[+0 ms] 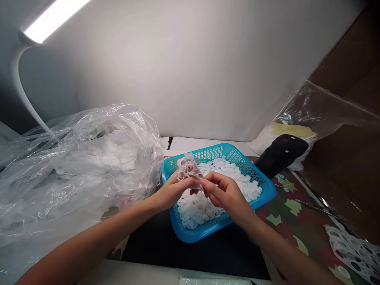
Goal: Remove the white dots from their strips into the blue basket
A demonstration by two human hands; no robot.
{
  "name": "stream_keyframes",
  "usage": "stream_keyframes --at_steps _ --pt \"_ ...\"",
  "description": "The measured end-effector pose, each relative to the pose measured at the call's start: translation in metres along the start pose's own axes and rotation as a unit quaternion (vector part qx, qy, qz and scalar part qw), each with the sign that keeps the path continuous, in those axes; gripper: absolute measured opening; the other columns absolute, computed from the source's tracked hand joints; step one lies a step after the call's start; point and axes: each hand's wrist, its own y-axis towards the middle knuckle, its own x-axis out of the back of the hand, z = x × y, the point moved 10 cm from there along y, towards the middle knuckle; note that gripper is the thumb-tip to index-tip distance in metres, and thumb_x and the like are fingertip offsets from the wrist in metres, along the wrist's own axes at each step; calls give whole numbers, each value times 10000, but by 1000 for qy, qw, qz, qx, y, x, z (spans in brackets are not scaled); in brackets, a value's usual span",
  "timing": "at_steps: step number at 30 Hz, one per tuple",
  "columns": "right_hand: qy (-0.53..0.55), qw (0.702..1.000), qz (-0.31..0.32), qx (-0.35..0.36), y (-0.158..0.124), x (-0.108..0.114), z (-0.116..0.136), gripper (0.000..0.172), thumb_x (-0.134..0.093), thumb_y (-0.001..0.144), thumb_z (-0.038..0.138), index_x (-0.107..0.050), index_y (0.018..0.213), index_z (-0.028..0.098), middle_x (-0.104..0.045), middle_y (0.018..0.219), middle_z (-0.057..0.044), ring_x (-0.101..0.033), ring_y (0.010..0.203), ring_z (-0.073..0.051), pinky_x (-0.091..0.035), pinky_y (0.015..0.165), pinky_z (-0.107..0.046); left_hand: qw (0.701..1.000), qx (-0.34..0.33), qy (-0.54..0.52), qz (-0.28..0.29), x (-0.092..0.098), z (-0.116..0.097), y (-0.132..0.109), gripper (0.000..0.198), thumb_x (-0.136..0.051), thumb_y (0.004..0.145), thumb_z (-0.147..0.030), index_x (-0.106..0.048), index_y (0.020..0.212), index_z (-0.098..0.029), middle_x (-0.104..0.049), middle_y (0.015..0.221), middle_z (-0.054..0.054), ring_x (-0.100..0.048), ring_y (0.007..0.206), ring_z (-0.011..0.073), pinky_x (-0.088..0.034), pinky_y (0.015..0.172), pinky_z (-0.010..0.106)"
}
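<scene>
A blue perforated basket (267, 190) holds a heap of small white discs (197, 209). Above it, my left hand (178, 188) is closed round a crumpled white sheet with round holes (188, 166). My right hand (222, 192) pinches at the lower right edge of that sheet, its thumb and index finger close to my left thumb. What lies between the right fingertips is too small to make out.
A big clear plastic bag (118, 158) with white pieces fills the left. Right of the basket are a black object (282, 152), another clear bag (311, 103) and a holed white sheet (353, 249). A lamp (56, 18) hangs upper left.
</scene>
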Motion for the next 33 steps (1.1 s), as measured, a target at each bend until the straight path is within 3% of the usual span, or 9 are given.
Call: stream_keyframes --at_steps 4,9,14,17,20,26,28,31,33 --pt "11 999 1 -34 0 0 -5 222 -590 788 315 -503 647 168 -416 438 92 -285 335 -18 -229 350 -157 999 8 35 11 -4 -1 -1 77 -473 738 -115 -525 688 -140 -497 650 -14 -455 622 99 -365 587 227" --pt "-9 999 2 -51 1 -2 -8 138 -577 720 246 -531 625 157 -547 515 42 -475 350 -55 -344 328 -162 997 27 67 29 -12 -2 -6 94 -455 749 -94 -508 691 -145 -493 658 -20 -460 638 102 -378 613 233" --pt "14 998 16 -50 0 -7 -9 148 -583 710 269 -524 634 157 -595 592 9 -621 496 -121 -475 417 -201 997 47 41 49 -15 3 -5 86 -442 723 -93 -500 685 -143 -489 627 -24 -468 602 99 -375 593 234" --pt "39 998 27 -52 -1 -9 -8 127 -554 725 235 -500 634 165 -598 609 15 -665 582 -146 -532 532 -246 998 54 12 19 -7 4 -2 51 -474 666 -105 -505 636 -131 -489 601 -20 -439 570 88 -351 552 221" --pt "66 996 40 -38 -2 -12 -3 122 -535 721 197 -474 619 171 -572 638 24 -673 657 -156 -549 617 -283 995 80 -62 -26 1 7 0 19 -484 609 -112 -490 610 -130 -488 587 -16 -431 543 82 -344 520 213" --pt "97 991 91 7 -8 -20 10 170 -502 717 142 -424 570 178 -537 758 -5 -617 836 -177 -555 719 -347 973 109 -203 -5 -4 7 4 90 -448 607 -118 -493 676 -153 -506 532 -14 -466 436 110 -321 406 215" --pt "94 989 115 27 -9 -22 15 187 -502 709 132 -420 547 173 -531 860 -30 -580 917 -195 -552 742 -362 965 114 -233 -30 3 9 5 87 -447 607 -105 -508 655 -144 -503 534 -13 -473 442 107 -349 409 214" --pt "90 986 133 48 -10 -23 17 183 -514 694 131 -429 535 168 -489 939 -46 -540 961 -210 -550 713 -346 958 120 -252 -64 13 13 5 89 -444 611 -105 -530 592 -115 -505 537 0 -471 459 88 -389 442 203" --pt "78 987 122 63 -9 -20 18 184 -513 704 145 -437 539 173 -483 876 -43 -527 911 -196 -529 657 -300 964 123 -233 -46 10 13 5 117 -445 621 -128 -556 598 -99 -536 551 24 -498 481 102 -412 468 214"
